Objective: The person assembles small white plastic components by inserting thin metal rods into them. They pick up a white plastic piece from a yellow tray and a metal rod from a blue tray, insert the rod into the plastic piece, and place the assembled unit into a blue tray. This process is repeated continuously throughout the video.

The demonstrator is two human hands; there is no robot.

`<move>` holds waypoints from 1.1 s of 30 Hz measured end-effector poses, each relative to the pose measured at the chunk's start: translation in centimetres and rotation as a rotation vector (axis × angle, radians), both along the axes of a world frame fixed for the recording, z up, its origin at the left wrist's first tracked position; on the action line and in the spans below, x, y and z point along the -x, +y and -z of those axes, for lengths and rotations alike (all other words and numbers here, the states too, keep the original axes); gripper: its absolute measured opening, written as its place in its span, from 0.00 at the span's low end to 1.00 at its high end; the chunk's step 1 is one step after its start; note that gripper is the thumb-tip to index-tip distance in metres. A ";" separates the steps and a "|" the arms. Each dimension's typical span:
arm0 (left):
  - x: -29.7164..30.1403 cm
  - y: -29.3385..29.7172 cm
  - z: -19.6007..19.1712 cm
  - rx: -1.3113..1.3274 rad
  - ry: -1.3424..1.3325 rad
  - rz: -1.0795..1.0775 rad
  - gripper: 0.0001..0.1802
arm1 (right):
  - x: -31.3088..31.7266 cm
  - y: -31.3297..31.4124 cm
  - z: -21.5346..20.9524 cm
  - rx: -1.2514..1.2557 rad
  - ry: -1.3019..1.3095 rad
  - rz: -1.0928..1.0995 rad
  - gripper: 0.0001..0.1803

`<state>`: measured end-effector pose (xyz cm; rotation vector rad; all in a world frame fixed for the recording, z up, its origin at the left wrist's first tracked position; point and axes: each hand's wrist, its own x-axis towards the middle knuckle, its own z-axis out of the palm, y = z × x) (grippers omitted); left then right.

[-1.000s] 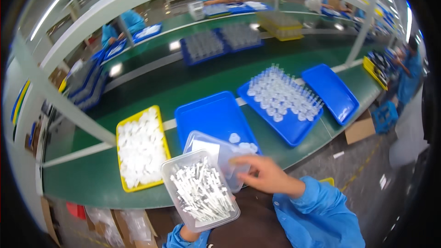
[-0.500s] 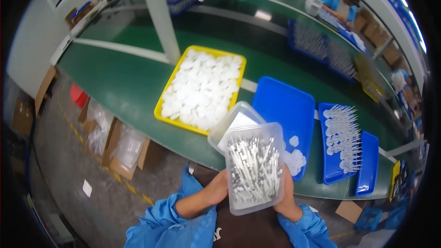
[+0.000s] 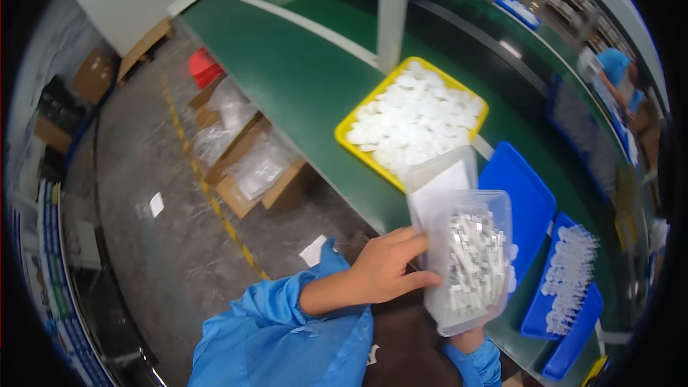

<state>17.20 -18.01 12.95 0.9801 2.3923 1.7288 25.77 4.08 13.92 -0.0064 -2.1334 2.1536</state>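
A clear plastic container (image 3: 438, 308) full of slim white sticks (image 3: 474, 261) is tilted in front of me at the table edge. My right hand (image 3: 469, 340) grips it from below, with most of its fingers hidden behind the container. At its left side is my left hand (image 3: 390, 269), fingers stretched out and thumb apart. The thumb tip overlaps the container's wall; whether it touches I cannot tell. Just behind stands a second clear container (image 3: 412, 190) with a white sheet (image 3: 441, 185) in it, partly covered by the first.
A yellow tray (image 3: 351, 145) heaped with white round pieces lies on the green table (image 3: 287, 64). To the right are a blue tray (image 3: 527, 193) and another blue tray (image 3: 539, 308) with rows of sticks in round pieces. A post (image 3: 393, 21) rises behind; open cartons (image 3: 236, 201) stand on the floor.
My view has swung left, so the table things sit farther right. My left hand has come off its grip on the stick container and its fingers have spread; the right still holds it.
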 end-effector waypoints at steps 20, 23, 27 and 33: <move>7.1 -39.7 25.4 0.199 -0.303 -1.371 0.37 | -4.6 12.6 3.6 0.091 0.109 0.505 0.44; 11.9 -41.1 22.8 0.398 0.149 -1.539 0.38 | -2.6 11.6 1.9 0.890 0.102 0.322 0.45; 13.6 -21.4 12.4 -0.049 0.207 -1.020 0.29 | -3.0 10.5 -0.4 1.145 0.103 0.275 0.47; 7.8 -2.6 0.5 0.149 0.485 -0.324 0.21 | -3.6 11.6 -0.9 1.277 0.164 0.219 0.51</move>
